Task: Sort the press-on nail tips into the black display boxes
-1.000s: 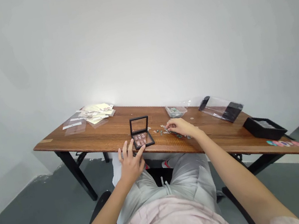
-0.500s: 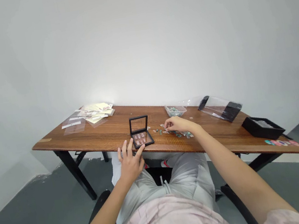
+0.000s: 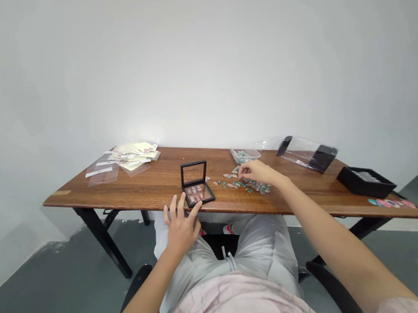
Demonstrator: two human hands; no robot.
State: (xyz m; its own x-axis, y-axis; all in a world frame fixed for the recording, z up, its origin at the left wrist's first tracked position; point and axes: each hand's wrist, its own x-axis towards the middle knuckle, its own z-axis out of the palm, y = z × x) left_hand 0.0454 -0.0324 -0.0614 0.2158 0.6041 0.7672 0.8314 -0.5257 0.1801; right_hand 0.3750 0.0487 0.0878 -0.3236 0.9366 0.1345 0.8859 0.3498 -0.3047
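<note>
A small black case (image 3: pixel 196 184) stands open near the front edge of the wooden table (image 3: pixel 141 187), its lid upright and small pinkish pieces in its base. My left hand (image 3: pixel 181 226) rests at the table edge with fingers spread, the fingertips touching the case's front. To the right of the case lie several small loose pieces (image 3: pixel 233 181), greenish and pink. My right hand (image 3: pixel 257 172) hovers over that scatter with fingers curled into a pinch; what they hold is too small to see.
Clear bags and pale cards (image 3: pixel 128 159) lie at the back left corner. A small clear tub (image 3: pixel 244 154), a plastic bag with black items (image 3: pixel 307 152), a black tray (image 3: pixel 365 181) and coloured pieces (image 3: pixel 391 202) sit to the right. My lap and a chair are below.
My right hand has shifted slightly to the right over the scattered pieces. The left hand stays at the case. The view has drifted a little.
</note>
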